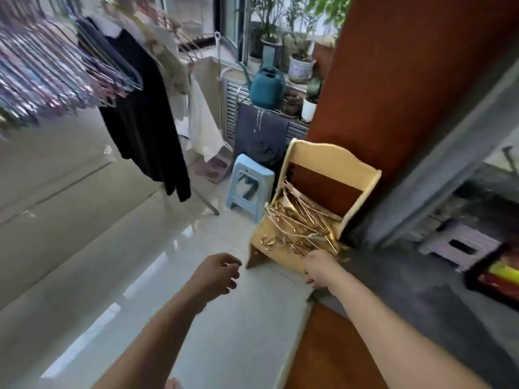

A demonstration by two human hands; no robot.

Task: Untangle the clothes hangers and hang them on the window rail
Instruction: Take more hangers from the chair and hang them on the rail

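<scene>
The gold wire hangers (302,223) lay in a knotted heap on the seat of a small wooden chair (334,164), right of centre against the brown pillar (393,66). The right hand (318,268) had reached the near edge of the heap; its fingers were hidden behind the hand, so I could not tell whether its grip was around a wire or merely touching. The left hand (217,273) hung over the tiled floor (140,262) just left of the chair, fingers loosely curled, holding nothing.

The risk, as I judged it, was in the tangle: hooks (269,242) were interlocked at the seat's front, so a pull on one hanger could drag the whole bundle off onto the floor, or tip the light chair. With the left hand not steadying the pile, a snagged wire could also bend.
</scene>
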